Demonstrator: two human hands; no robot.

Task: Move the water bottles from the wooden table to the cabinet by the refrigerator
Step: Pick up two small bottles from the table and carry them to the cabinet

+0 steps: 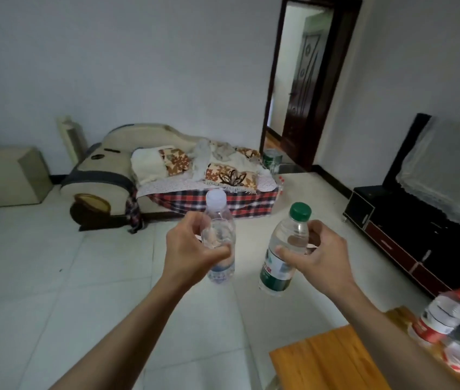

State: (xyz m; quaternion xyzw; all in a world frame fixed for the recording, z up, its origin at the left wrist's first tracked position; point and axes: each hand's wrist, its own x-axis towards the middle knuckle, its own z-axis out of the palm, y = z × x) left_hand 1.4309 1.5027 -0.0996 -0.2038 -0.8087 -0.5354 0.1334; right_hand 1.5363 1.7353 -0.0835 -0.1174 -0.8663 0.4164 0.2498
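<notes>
A wooden table (324, 364) at lower right carries a red-capped water bottle (445, 313) near its far edge.

Materials and finishes in the room

Both bottles in hand are clear, glossy plastic: one (219, 243) with a smooth white cap, the other (280, 257) with a ridged green cap and a shiny green label. The table (324, 361) is orange, grained wood. The floor (54, 263) is pale, glossy tile. Patterned cloth covers the sofa (200, 175). The walls (138, 66) look matt.
</notes>
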